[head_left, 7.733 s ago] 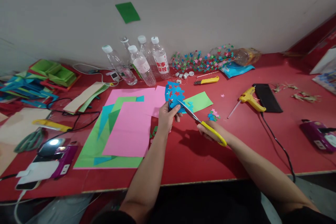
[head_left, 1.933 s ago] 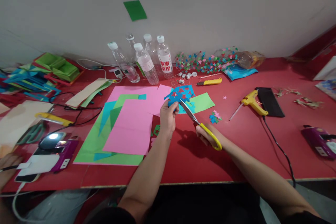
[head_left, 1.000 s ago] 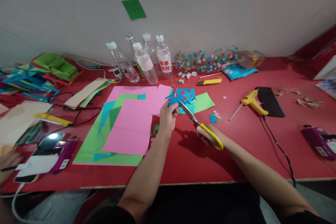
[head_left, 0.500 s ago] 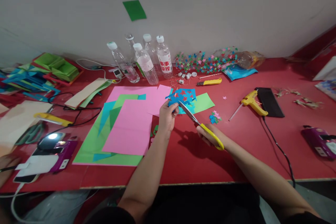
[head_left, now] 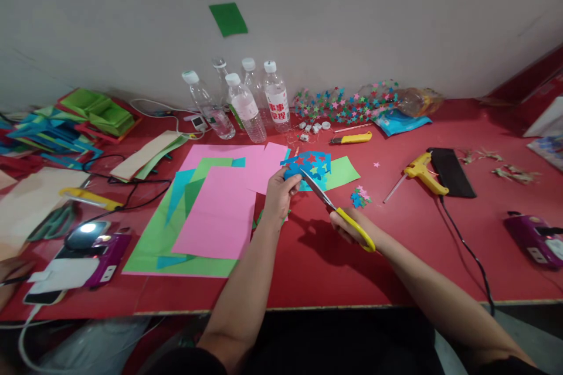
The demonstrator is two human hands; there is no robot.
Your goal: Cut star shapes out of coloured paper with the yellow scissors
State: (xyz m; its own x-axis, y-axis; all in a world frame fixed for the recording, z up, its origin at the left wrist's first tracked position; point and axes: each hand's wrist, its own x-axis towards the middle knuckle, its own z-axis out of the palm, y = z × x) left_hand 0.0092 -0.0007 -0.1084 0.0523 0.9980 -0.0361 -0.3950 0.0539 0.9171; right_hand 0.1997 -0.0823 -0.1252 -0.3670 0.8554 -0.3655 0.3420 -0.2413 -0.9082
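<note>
My left hand (head_left: 280,192) pinches a sheet of blue paper (head_left: 323,162) that has star-shaped holes cut through it. In my right hand (head_left: 345,225) is a pair of yellow-handled scissors (head_left: 354,228), fingers wrapped round the handles. The blades point up and left, with their tips at the paper's edge beside my left thumb. Beneath the blue sheet, partly covered, lies a light green sheet (head_left: 345,171). A small pile of cut paper stars (head_left: 360,197) in blue, green and pink rests on the red table (head_left: 325,281) just right of the blades.
Coloured paper sheets (head_left: 217,211) lie left of my hands. Plastic bottles (head_left: 246,111) stand against the wall. A yellow utility knife (head_left: 352,138), a star-covered bottle (head_left: 347,102) and a glue gun (head_left: 422,173) lie behind and right. Another person's hand (head_left: 11,281) is at the far left.
The blue paper has shifted slightly and turned in my left hand, so its holes show at a different angle. The scissors stay almost where they were.
</note>
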